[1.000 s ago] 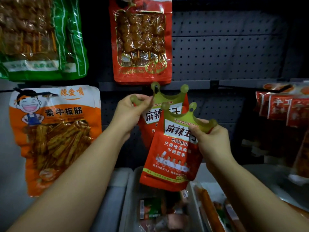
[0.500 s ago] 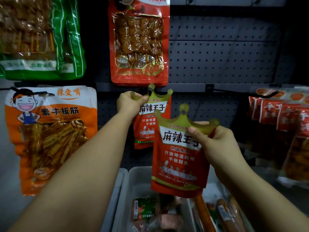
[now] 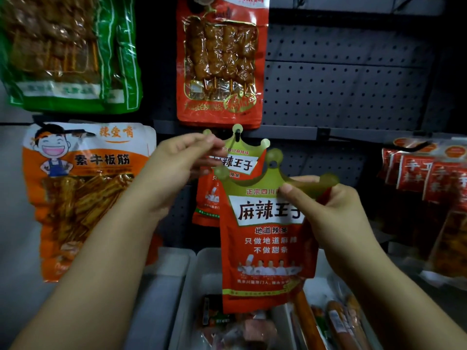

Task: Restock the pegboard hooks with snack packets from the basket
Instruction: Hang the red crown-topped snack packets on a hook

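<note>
Risking missed hole: near packet [image 3: 267,238] sways below right hand [image 3: 331,213], crown eyelet small, hook [image 3: 237,136] already carries far packet [image 3: 235,162]. Pushing could knock that one off. Left hand [image 3: 177,170] pinches far packet's left crown tip, steadying it. Right hand pinches near packet's crown, low right of hook, above basket [image 3: 192,286].

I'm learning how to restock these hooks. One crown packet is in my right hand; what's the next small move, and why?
Probably lift the right hand's crown packet so its top hole meets the hook. One packet already hangs there, the left hand is at its crown, and the held packet sits lower and in front.
</note>
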